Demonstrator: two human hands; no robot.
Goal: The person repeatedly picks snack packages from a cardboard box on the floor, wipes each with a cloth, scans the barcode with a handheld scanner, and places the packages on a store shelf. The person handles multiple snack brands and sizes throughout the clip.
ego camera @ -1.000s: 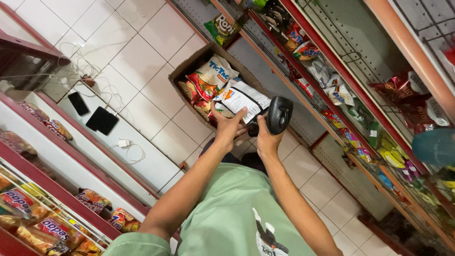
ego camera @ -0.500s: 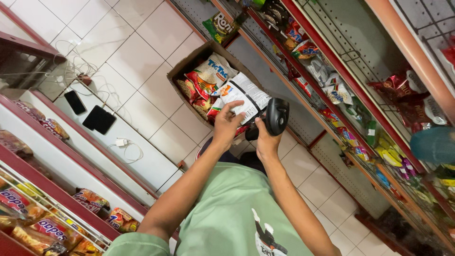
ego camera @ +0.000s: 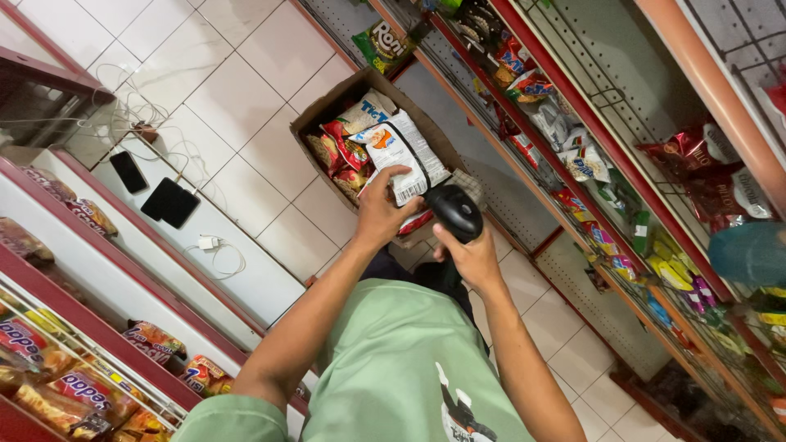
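My left hand (ego camera: 381,214) grips a white snack packet (ego camera: 405,151) by its lower edge, with the barcode side turned up. My right hand (ego camera: 471,258) holds a black handheld scanner (ego camera: 454,211) right next to the packet's corner, its head facing the packet. Both hands hover over an open cardboard box (ego camera: 327,110) on the tiled floor, filled with several red, orange and white snack packets. My green shirt fills the lower middle of the view.
A long red-edged shelf rack (ego camera: 589,176) with snack packets runs along the right. A green snack bag (ego camera: 383,45) lies beyond the box. To the left, a white counter holds a phone (ego camera: 128,170), a black pad (ego camera: 169,202) and a charger (ego camera: 206,242).
The white packet has tilted and moved closer to the scanner. My right hand has shifted slightly with the scanner toward the packet's barcode.
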